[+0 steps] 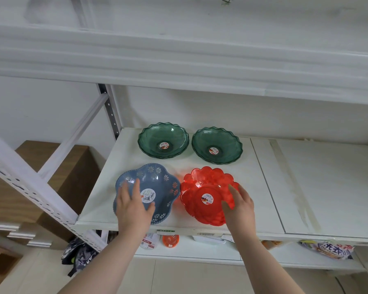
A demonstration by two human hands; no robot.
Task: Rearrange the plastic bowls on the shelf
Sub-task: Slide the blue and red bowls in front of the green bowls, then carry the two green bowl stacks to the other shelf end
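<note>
Four plastic bowls stand on the white shelf (263,187). At the back are two green scalloped bowls, one on the left (163,140) and one on the right (217,145). In front sit a blue flowered bowl (157,181) and a clear red bowl (204,187). My left hand (132,206) grips the blue bowl's near left rim, thumb inside it. My right hand (239,205) holds the red bowl's right rim, thumb inside. Both front bowls rest near the shelf's front edge.
The shelf's right half (327,187) is bare board. A perforated white upright (30,187) and brown cardboard boxes (72,177) stand at the left. A lower shelf (189,249) holds small packaged goods and a printed bag (327,250). Another shelf hangs overhead.
</note>
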